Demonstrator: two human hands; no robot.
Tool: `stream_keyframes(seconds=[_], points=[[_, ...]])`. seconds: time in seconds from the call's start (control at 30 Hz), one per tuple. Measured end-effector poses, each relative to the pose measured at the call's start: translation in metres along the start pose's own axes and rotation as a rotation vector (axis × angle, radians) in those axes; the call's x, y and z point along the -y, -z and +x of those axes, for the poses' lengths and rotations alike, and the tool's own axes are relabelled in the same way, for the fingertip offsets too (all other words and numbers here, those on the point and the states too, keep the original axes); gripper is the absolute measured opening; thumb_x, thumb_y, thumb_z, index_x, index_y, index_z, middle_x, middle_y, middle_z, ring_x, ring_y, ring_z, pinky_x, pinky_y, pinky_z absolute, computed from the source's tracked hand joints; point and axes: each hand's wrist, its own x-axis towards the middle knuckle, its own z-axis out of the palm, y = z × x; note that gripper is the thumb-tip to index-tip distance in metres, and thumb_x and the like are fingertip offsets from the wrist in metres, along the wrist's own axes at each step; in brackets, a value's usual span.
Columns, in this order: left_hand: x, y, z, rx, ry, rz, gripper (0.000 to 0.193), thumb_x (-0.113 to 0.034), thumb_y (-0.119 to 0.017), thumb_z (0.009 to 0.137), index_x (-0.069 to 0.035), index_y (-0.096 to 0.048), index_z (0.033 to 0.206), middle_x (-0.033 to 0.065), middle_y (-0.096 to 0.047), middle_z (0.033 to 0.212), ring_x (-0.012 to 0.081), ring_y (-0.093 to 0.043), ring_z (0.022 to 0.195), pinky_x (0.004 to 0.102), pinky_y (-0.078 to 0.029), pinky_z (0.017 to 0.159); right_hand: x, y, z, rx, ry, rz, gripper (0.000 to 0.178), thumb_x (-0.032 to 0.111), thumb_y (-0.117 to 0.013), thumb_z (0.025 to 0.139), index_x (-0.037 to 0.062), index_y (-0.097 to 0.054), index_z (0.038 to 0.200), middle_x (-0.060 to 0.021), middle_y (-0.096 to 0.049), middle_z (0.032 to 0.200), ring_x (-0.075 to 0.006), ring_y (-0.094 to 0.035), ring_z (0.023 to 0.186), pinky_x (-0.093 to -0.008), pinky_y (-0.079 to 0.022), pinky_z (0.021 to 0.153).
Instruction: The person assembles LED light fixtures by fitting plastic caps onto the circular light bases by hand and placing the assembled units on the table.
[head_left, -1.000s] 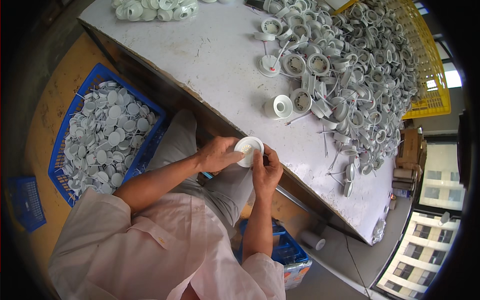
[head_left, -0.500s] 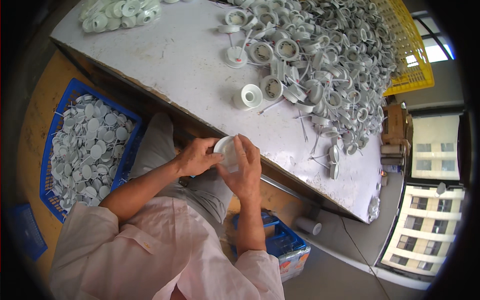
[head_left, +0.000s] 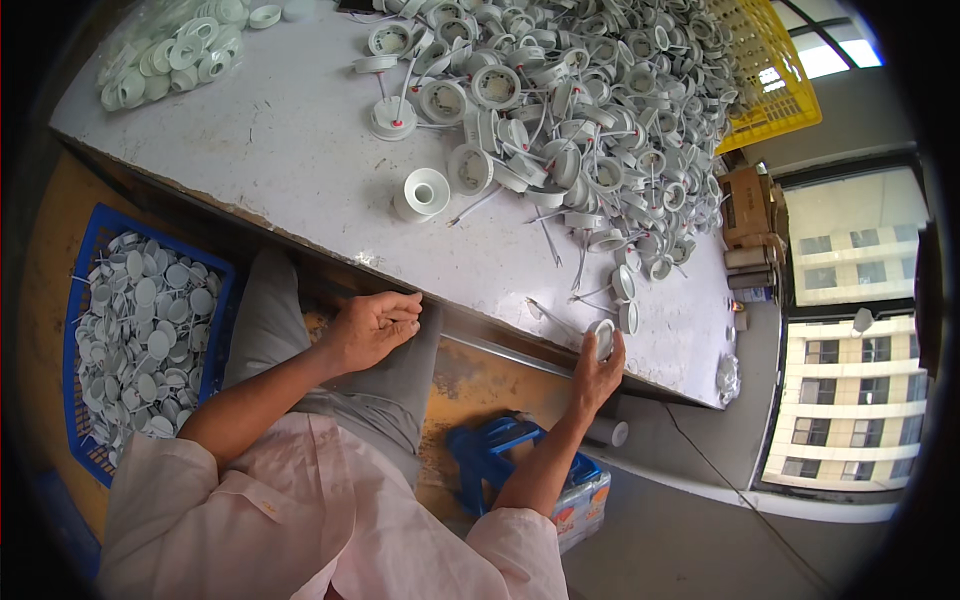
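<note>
My right hand [head_left: 597, 377] is closed on a white round lamp part [head_left: 602, 340] at the table's front edge. A thin wire [head_left: 553, 316] runs from that part to the left over the tabletop. My left hand [head_left: 374, 330] is over my lap, just short of the table edge. Its fingers are loosely bent and apart from the thumb, with nothing visible in them. Two similar round parts [head_left: 627, 300] rest on the table just beyond my right hand. Farther left, a white cup-shaped piece [head_left: 426, 193] stands alone on the table.
A big heap of wired white round parts [head_left: 600, 130] covers the far right of the table [head_left: 290, 150], before a yellow crate [head_left: 775, 105]. A clear bag of white rings [head_left: 170, 60] lies far left. On the floor, a blue basket [head_left: 72, 350] holds white discs; a blue stool-like frame [head_left: 480, 460] stands right.
My hands have separated. The white piece they held together is no longer seen between them. My right hand moved right and took hold of a wired lamp part; my left stayed over my lap.
</note>
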Motion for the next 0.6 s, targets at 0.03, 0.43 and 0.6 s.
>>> stream_keyframes(seconds=[0.03, 0.43, 0.6], points=[[0.003, -0.002, 0.001, 0.004, -0.003, -0.001, 0.032, -0.008, -0.061, 0.091, 0.005, -0.055, 0.120, 0.0175, -0.054, 0.131, 0.0191, -0.060, 0.111, 0.0281, -0.051, 0.092, -0.012, 0.003, 0.009, -0.016, -0.020, -0.103, 0.055, 0.032, -0.068, 0.083, -0.0003, -0.054, 0.125, -0.0227, -0.057, 0.122, -0.0367, -0.055, 0.113, -0.0423, -0.042, 0.097], [0.010, -0.015, 0.006, 0.023, 0.068, 0.012, 0.026, -0.004, -0.059, 0.092, 0.005, -0.058, 0.116, 0.0153, -0.062, 0.121, 0.0176, -0.063, 0.106, 0.0272, -0.051, 0.090, -0.079, -0.001, 0.071, -0.109, -0.207, -0.212, 0.070, 0.044, -0.064, 0.084, -0.0014, -0.046, 0.133, -0.0261, -0.053, 0.128, -0.0380, -0.051, 0.120, -0.0431, -0.039, 0.101], [0.012, -0.021, 0.014, 0.032, 0.126, 0.002, 0.026, -0.003, -0.058, 0.091, 0.004, -0.059, 0.116, 0.0150, -0.062, 0.121, 0.0173, -0.063, 0.105, 0.0270, -0.051, 0.089, -0.097, -0.005, 0.089, -0.150, -0.233, -0.190, 0.071, 0.044, -0.067, 0.081, 0.0001, -0.047, 0.134, -0.0256, -0.050, 0.132, -0.0388, -0.047, 0.123, -0.0439, -0.037, 0.104]])
